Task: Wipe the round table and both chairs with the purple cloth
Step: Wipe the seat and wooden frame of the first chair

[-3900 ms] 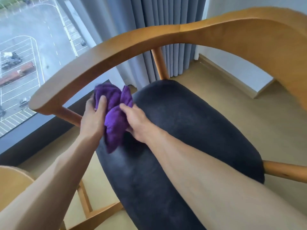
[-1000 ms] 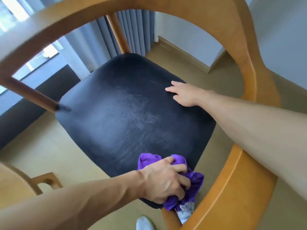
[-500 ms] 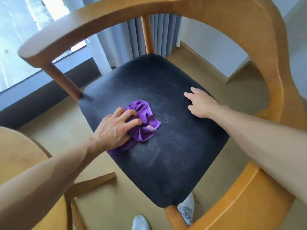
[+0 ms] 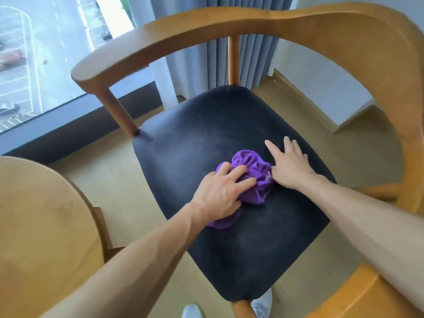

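Purple cloth [image 4: 253, 177], bunched into a loose wad, lying near the middle of the dark padded seat [image 4: 206, 134] of a wooden armchair [image 4: 229, 26]. The left hand [image 4: 220, 193] lies on the near half of the cloth, fingers bent over its folds and pressing it down onto the seat; bunching presumably gives the palm a thick pad to push with. The right hand [image 4: 290, 167] rests flat on the seat just beside the cloth, fingers straight and slightly spread, its thumb side touching the cloth's edge; it holds nothing and appears placed to brace the body or steady the chair. The curved armrest and back rail ring the seat, so both arms reach in from the open front. The round table [image 4: 34, 226] stands at lower left, close beside the chair. Window [image 4: 46, 53] and grey curtain [image 4: 220, 56] lie beyond.
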Tool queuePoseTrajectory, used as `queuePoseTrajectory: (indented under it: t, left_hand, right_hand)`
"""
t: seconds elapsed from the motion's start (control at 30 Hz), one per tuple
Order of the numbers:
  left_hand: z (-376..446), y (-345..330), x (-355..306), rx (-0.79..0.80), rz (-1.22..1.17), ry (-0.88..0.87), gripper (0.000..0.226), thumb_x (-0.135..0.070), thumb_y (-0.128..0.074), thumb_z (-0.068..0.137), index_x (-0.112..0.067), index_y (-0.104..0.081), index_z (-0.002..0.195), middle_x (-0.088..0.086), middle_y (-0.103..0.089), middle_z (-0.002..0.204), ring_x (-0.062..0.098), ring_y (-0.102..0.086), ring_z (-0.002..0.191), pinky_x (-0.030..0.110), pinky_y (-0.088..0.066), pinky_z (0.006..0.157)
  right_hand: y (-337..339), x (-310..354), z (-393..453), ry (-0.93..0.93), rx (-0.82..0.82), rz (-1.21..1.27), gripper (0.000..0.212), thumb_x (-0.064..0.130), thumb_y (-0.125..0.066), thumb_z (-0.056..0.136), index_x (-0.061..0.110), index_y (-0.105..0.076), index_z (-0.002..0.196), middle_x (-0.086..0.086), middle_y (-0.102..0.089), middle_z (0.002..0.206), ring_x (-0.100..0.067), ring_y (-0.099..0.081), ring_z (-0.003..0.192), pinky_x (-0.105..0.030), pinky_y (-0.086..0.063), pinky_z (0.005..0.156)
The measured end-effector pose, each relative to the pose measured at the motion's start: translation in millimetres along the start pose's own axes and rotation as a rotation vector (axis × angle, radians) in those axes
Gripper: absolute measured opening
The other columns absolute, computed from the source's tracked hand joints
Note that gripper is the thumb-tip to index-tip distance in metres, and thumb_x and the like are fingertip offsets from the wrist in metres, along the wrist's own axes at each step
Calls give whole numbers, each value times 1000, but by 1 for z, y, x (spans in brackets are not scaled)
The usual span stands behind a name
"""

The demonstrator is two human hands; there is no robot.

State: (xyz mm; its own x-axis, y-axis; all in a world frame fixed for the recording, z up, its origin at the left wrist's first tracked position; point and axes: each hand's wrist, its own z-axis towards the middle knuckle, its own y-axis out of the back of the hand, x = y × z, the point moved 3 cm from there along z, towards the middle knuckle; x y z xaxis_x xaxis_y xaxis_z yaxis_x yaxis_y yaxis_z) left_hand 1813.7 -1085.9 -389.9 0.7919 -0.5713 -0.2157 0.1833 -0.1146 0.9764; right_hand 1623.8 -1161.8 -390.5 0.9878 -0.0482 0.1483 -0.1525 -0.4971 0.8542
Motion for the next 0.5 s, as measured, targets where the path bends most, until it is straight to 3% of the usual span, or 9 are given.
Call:
queuePoseTrajectory:
  t: [0.07,0.2,0.23,0.3,0.43,0.5]
  left_hand:
    - [-19,10,55,3,77,155,57,-30,-62,76,-34,-55,133,-2,-51,137,30,-50,111,39,-55,61]
    - [-44,29,120,-170,-46,989,73,-26,-64,80,-26,-36,147,4,-39,143,35,-41,119,49,-53,85]
    - [-39,31,119,-187,-85,1110,72,-25,-64,80,-23,-35,146,5,-38,142,36,-40,120,51,-50,90]
    - [-25,34,112,-221,-161,1167,63,-22,-63,82,-23,-42,141,6,-42,139,35,-42,118,49,-48,92]
    - [-11,76,106,-529,-692,1068,37,-8,-57,85,-26,-63,116,-4,-64,118,22,-56,115,30,-42,99]
    - [-8,122,101,-683,-668,934,35,-8,-59,84,-25,-64,114,-7,-66,113,16,-59,109,31,-45,99]
  right_hand:
    - [-2,-1,1,-6,3,0,81,9,-43,94,38,-2,158,-13,14,165,-33,16,152,-59,-6,122]
    - [-3,5,1,-17,5,-1,83,8,-41,92,38,1,157,-13,18,164,-35,19,151,-60,-4,121]
    - [-2,7,2,-24,11,-1,83,7,-42,92,37,0,157,-14,18,164,-36,18,151,-61,-5,121]
    - [3,12,2,-45,41,-13,84,4,-43,90,36,-3,156,-16,17,164,-37,16,151,-61,-9,120]
    - [22,27,4,-71,115,-14,65,8,-47,89,29,-23,145,-20,-2,161,-40,-4,150,-60,-25,115]
    - [34,41,7,-21,154,-17,66,13,-48,91,30,-22,149,-15,-6,163,-36,-12,149,-57,-30,113]
